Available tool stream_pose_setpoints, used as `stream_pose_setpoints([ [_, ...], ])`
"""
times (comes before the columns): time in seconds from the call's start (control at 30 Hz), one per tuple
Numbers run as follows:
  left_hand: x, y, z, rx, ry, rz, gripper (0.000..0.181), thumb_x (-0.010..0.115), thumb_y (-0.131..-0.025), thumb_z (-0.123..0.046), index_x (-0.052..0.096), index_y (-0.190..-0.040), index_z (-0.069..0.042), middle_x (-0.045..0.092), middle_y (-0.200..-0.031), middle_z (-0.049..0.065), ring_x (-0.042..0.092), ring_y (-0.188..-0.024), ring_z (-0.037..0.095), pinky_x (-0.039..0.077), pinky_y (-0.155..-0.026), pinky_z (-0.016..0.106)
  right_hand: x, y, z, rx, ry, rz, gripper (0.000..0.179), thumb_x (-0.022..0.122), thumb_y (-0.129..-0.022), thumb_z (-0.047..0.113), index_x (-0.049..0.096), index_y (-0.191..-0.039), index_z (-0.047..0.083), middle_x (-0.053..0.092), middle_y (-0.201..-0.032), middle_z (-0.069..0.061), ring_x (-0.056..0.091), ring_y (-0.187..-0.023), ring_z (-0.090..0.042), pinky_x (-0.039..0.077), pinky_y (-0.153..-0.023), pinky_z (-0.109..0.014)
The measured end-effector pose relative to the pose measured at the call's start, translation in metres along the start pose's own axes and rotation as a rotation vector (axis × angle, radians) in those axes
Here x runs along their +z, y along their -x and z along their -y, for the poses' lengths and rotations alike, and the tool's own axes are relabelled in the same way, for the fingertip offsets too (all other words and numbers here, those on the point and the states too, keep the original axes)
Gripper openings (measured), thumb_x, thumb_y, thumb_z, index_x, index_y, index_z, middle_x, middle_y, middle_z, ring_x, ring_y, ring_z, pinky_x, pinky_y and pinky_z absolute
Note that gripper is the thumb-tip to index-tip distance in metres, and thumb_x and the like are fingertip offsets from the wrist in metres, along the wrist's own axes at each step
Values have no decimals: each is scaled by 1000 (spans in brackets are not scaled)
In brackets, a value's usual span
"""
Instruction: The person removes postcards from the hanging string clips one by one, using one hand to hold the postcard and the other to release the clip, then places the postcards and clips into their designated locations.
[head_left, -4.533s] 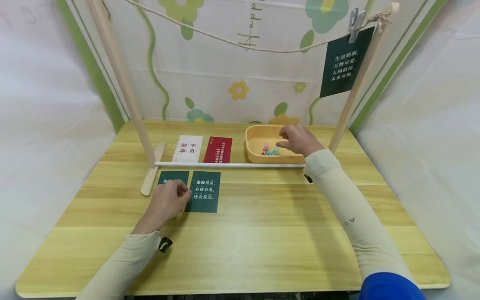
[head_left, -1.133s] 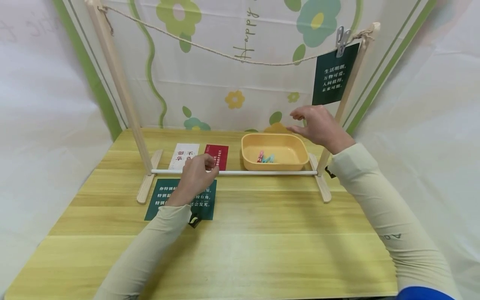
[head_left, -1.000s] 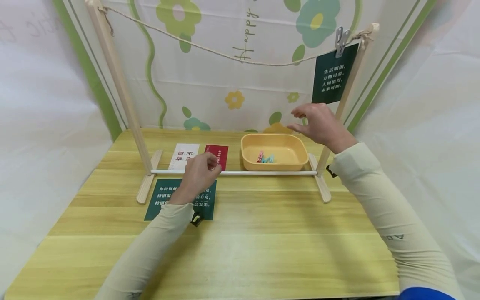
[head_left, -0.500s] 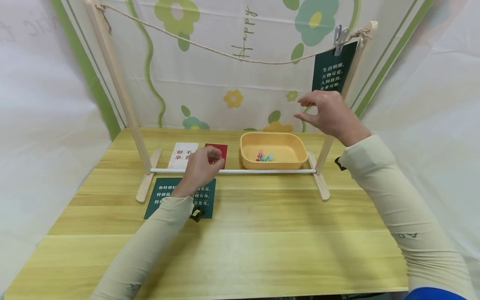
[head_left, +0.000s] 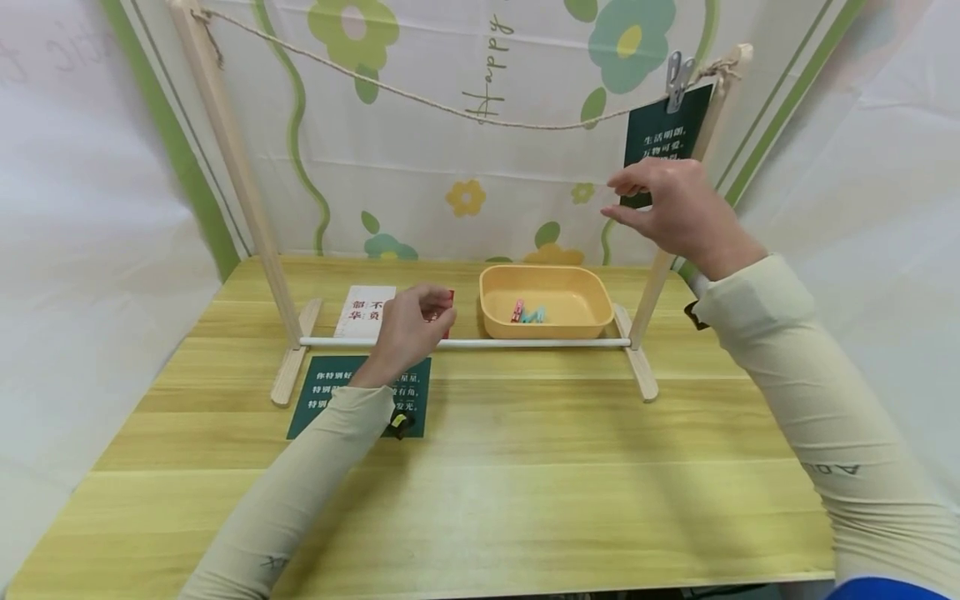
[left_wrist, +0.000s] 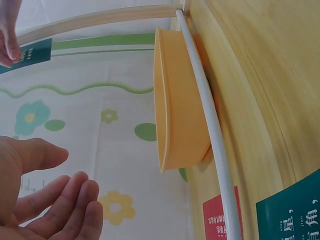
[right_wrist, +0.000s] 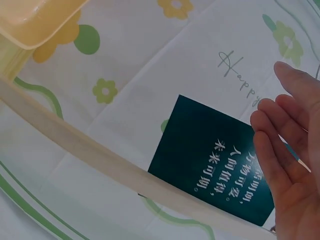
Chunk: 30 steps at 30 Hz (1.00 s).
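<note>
In the head view my left hand (head_left: pixel 412 325) hovers above the red card (left_wrist: pixel 214 220), which it mostly hides. Its fingers curve loosely, the thumb apart from them, and the left wrist view shows nothing between them. Raised at the right, my right hand (head_left: pixel 686 207) overlaps the lower part of a hanging dark green card (head_left: pixel 654 125) printed with white characters. This hand is loosely curved too, with a gap between thumb and fingers. A metal clip (head_left: pixel 678 87) fastens that card to a sagging rope (head_left: pixel 450 109).
Wooden posts (head_left: pixel 238 158) carry the rope, with a white rod (head_left: pixel 525 343) low between them. Behind it stand a yellow tray (head_left: pixel 558 331) holding small pink and blue clips (head_left: pixel 534 316) and a white card (head_left: pixel 362 310). Two green cards (head_left: pixel 318 412) lie in front, partly under my left arm.
My left hand has moved from the green cards rightward and back over the red card. My right hand has risen from above the tray to the hanging card.
</note>
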<state>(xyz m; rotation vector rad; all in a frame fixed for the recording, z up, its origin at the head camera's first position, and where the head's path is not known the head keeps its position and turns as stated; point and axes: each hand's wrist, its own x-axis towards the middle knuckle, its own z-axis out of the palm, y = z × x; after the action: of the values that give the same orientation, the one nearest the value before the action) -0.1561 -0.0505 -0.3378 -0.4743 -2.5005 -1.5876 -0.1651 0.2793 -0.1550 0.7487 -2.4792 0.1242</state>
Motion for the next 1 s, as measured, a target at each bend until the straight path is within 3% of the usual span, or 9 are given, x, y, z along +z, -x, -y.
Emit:
stream_pose_setpoints([
  [0.33,10,-8,-2,-2,42,-16,28,68,-99,-9,70,-125,0,76,-119,16,72,-109,29,60,-99,42,-15,-2,-3,-17,-6,-53,28,83,-90,5,76,-115,-4,76,-107,-25,71,-99,-39,57,-88,-54],
  [0.73,23,-18,-16,111,18,-63,22,72,-99,-10,73,-119,0,78,-112,15,74,-105,29,60,-96,42,-23,-4,-1,-11,22,-67,27,83,-91,6,75,-115,-4,75,-107,-24,70,-100,-37,58,-87,-53],
  [1.0,33,-29,-23,149,80,-62,23,71,-99,-7,72,-119,3,77,-114,17,73,-107,29,59,-103,41,-28,-7,-1,-34,23,-70,27,82,-91,5,74,-115,-6,75,-108,-25,70,-100,-38,58,-89,-51],
])
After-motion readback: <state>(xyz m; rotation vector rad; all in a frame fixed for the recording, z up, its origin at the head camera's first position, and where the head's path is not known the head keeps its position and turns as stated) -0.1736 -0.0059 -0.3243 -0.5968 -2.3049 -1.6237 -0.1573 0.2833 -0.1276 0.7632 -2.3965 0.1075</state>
